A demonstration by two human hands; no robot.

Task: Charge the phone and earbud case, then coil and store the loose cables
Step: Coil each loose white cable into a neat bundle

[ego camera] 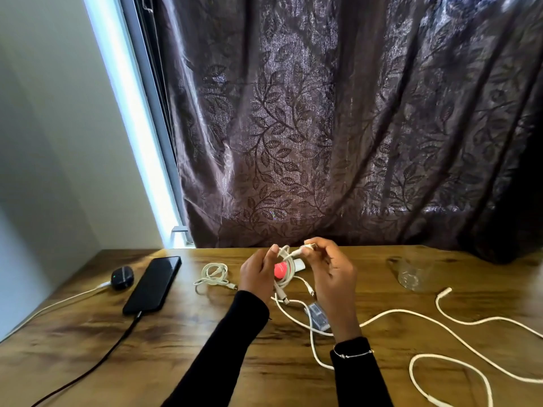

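Note:
A black phone (152, 284) lies at the left of the wooden table (147, 348) with a black cable (97, 365) in its near end. Beside it the dark earbud case (122, 278) has a white cable (58, 302) plugged in. A coiled white cable (214, 274) rests in the middle. My left hand (257, 276) holds a loop of white cable (289, 268) above the table, and my right hand (330, 274) pinches that cable's plug end. A long loose white cable (440, 327) trails across the right side.
A clear drinking glass (412, 273) stands at the back right. A small clear box (317, 317) lies under my right wrist. A pink and white object (281, 270) sits behind my hands. A dark patterned curtain (338, 127) hangs behind the table.

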